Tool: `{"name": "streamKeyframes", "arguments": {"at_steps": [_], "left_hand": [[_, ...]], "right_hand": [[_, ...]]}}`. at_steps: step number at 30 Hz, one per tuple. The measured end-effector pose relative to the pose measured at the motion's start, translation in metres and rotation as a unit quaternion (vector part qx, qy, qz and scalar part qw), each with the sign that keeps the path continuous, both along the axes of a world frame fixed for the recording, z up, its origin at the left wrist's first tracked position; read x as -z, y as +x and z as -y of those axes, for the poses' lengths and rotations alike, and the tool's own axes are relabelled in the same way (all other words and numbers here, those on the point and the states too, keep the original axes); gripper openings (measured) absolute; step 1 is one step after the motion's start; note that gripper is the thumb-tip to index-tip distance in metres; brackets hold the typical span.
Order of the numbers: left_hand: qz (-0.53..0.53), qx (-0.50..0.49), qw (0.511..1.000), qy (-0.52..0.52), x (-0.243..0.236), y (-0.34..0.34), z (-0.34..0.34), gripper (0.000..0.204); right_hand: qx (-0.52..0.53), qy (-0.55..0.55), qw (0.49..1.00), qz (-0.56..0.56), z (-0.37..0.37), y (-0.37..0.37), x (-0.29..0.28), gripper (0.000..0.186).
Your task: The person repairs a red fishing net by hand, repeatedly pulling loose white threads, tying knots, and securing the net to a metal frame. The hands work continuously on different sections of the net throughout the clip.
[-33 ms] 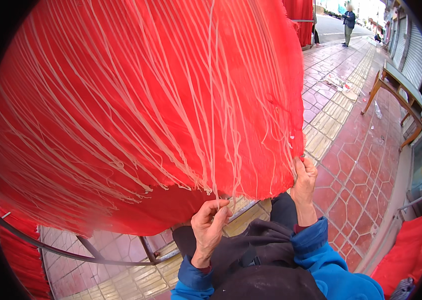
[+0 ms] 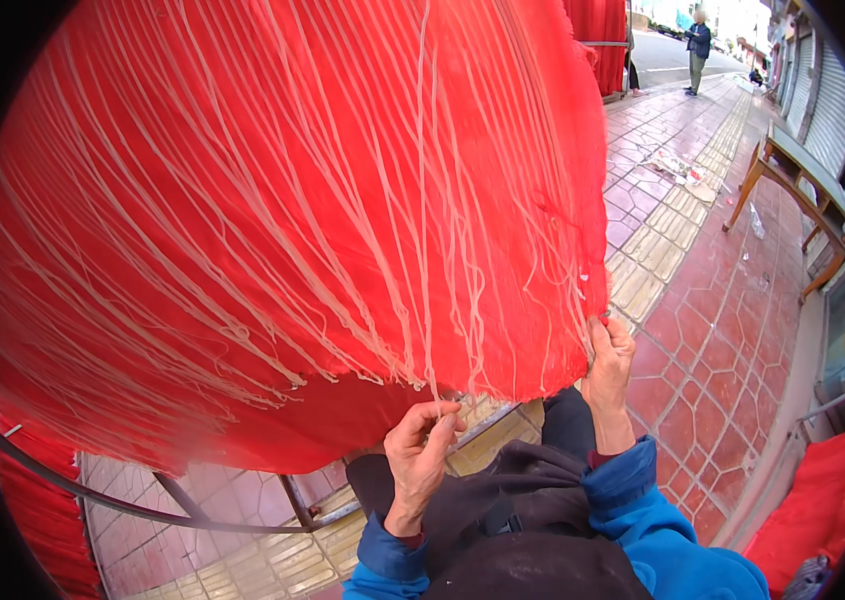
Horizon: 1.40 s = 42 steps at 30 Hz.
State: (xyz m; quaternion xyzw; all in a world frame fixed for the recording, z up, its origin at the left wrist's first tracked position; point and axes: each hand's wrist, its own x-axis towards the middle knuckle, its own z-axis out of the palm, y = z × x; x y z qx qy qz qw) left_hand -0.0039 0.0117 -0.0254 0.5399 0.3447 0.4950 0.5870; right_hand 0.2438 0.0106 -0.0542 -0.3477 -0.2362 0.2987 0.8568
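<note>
Two hands: both pinching at the near edge of the work, well apart from each other.
Left hand (image 2: 418,455): thumb and forefinger closed on a single strand (image 2: 432,372), which runs up and away from the fingertips; the hand sits just below the hem.
Right hand (image 2: 610,370): thumb and forefinger closed on the side edge of the cloth; whether a strand end is caught there too cannot be told.
Red cloth (image 2: 503,250): spread ahead of both hands, its hem just beyond the left, its side edge at the right.
Pale strands (image 2: 343,190): many, fanning over the cloth ahead of and left of the left hand, their lower ends bunched and knotted-looking near the hem.
Change noted: slight. A loose strand end seen just right of the left fingertips in the preceding picture no longer shows there; both hands hold practically the same places.
Bearing on the handwork: judged small; the edge appears steadied at the right while the left tends the strand.
Surroundings: curved metal bar (image 2: 193,520) left of the left hand; wooden table (image 2: 811,165) beyond and right of the right hand.
</note>
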Motion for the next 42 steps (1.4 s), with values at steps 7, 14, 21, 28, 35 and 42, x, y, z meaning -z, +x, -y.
{"name": "streamKeyframes", "arguments": {"at_steps": [7, 14, 21, 28, 35, 42], "left_hand": [[-0.109, 0.002, 0.987, 0.117, 0.012, 0.004, -0.013, 0.005], [-0.192, 0.004, 0.97, 0.151, 0.031, 0.011, -0.018, 0.01], [-0.305, -0.108, 0.92, 0.219, 0.026, 0.013, -0.019, 0.006], [-0.165, -0.004, 0.986, 0.025, 0.035, 0.034, -0.015, 0.013], [0.259, 0.251, 0.895, -0.264, 0.07, 0.074, -0.038, 0.062], [0.346, 0.272, 0.86, -0.259, 0.06, 0.103, -0.022, 0.061]], "right_hand": [[0.006, -0.011, 1.0, 0.004, -0.001, 0.0, 0.0, 0.012], [0.005, -0.019, 1.0, -0.003, -0.001, -0.001, -0.001, 0.015], [0.002, 0.0, 1.0, 0.002, 0.001, -0.003, -0.005, 0.012], [-0.027, 0.016, 0.999, -0.016, 0.005, -0.006, -0.004, 0.009], [-0.068, 0.021, 0.997, -0.01, 0.013, -0.006, -0.003, 0.011], [-0.09, -0.041, 0.995, 0.01, 0.02, -0.004, -0.006, 0.009]]}}
